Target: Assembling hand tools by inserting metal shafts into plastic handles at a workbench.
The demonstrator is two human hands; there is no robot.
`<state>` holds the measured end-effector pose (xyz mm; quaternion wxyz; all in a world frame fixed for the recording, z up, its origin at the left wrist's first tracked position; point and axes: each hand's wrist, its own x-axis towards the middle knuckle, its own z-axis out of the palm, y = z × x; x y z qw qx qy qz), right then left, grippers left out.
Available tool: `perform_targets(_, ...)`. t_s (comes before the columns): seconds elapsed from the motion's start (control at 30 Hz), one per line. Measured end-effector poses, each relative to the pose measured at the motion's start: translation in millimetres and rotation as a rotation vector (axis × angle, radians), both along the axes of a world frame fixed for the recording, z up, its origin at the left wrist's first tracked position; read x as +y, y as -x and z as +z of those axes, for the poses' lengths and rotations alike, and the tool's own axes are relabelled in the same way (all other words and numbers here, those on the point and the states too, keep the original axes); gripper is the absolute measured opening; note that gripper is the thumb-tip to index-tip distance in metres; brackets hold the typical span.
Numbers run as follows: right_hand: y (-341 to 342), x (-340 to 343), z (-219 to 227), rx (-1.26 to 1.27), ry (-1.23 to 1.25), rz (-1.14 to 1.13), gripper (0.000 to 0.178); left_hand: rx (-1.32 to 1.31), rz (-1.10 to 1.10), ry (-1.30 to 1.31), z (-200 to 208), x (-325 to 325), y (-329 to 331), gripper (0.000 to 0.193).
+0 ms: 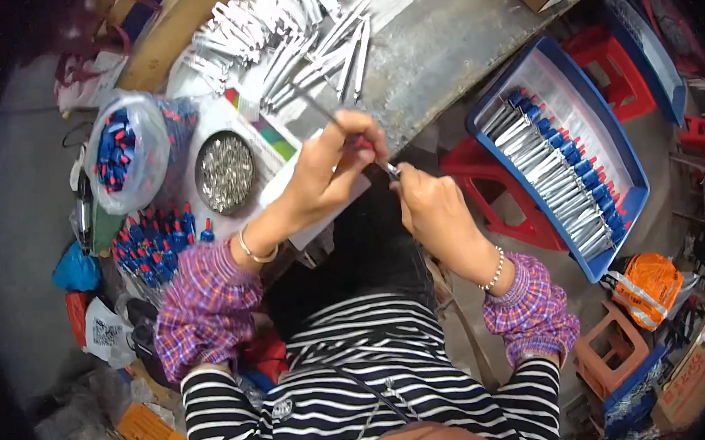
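Observation:
My left hand (325, 173) is closed, raised over the table's near edge. From its curled fingers a thin dark metal rod (311, 102) sticks out toward the table, and a small red part (365, 143) shows between the fingertips. Close beside it, my right hand (442, 214) is closed in a pinch on a small silver metal piece (392, 169). The two hands almost meet at this piece. Fingers hide most of it, and I cannot tell how the red part joins it.
Loose silver metal tubes (274, 29) are heaped on the metal table (438, 42). Left stand a dark dish of small metal parts (226, 171), a clear bag (148, 165) and a pile of blue-and-red pieces (154, 246). Right, a blue tray (641, 192) of assembled pieces rests above a red stool (506, 197).

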<state>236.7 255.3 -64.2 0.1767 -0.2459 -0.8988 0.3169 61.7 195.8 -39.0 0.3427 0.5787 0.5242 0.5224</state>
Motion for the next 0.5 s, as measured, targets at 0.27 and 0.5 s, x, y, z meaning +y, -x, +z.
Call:
perform_targets(0.27, -9.9, -18.8, 20.1, 0.258, 0.549, -0.059, 0.013, -0.192, 0.153, 0.313, 40.6, -34.3, 22.8, 0.010)
perform_targets(0.5, -0.9, -47.0, 24.9, 0.241, 1.195, 0.090, 0.020, -0.135, 0.005, 0.542, 44.9, -70.8, 16.9, 0.018)
